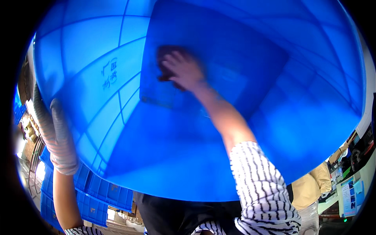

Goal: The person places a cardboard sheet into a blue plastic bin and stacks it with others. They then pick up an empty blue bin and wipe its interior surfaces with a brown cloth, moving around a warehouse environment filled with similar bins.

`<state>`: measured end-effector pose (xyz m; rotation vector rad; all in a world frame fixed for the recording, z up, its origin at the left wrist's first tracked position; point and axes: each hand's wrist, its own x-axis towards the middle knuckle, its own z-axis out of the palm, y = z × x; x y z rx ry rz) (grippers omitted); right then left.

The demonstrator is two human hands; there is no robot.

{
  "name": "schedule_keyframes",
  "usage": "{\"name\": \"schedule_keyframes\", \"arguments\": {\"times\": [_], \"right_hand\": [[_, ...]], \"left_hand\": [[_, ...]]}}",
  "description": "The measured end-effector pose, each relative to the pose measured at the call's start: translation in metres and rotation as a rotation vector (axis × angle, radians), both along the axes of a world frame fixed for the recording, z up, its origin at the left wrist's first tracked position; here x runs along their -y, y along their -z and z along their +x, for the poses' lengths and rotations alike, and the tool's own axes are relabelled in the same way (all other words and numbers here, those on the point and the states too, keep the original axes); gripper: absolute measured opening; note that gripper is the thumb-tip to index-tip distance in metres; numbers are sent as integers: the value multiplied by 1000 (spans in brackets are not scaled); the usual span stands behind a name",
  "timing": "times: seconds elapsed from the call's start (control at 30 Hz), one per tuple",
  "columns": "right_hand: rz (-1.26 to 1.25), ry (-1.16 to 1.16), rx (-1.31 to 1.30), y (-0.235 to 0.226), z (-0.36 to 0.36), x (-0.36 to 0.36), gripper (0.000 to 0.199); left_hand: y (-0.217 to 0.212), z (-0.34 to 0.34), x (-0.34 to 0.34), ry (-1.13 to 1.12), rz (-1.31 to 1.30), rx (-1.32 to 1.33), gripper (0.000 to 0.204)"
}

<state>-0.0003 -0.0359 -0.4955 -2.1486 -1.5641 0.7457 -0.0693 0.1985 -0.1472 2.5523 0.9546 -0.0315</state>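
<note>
A large blue plastic bin (176,172) fills most of the view, its open side toward me, with handwritten black marks on the left inner wall. Deep inside, against the darker bottom, lies a crumpled dark reddish-brown cloth (166,64). My bare right hand (186,70) is over that cloth, pressing it to the bottom; its fingers are slightly blurred. At the left, my left hand (60,141), in a striped knit glove, grips the bin's rim, thumb and fingers on either side of the wall. Its fingertips are partly hidden.
Below the left rim stand blue crates (90,192). At the right are a tan bag (313,186) and a pale table (335,199) with a printed sheet (348,197). My striped right sleeve (262,184) crosses the bin's near rim.
</note>
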Motion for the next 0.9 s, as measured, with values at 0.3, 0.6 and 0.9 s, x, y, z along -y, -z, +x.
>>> {"name": "schedule_keyframes", "arguments": {"times": [0.3, 0.6, 0.9], "right_hand": [[-621, 1113, 417, 9, 15, 200, 71], [-136, 244, 119, -14, -84, -55, 70], [-465, 155, 201, -33, -10, 194, 71]], "left_hand": [[3, 4, 4, 2, -14, -23, 58], [0, 5, -1, 65, -94, 48, 49], [-3, -1, -5, 9, -136, 67, 53]]}}
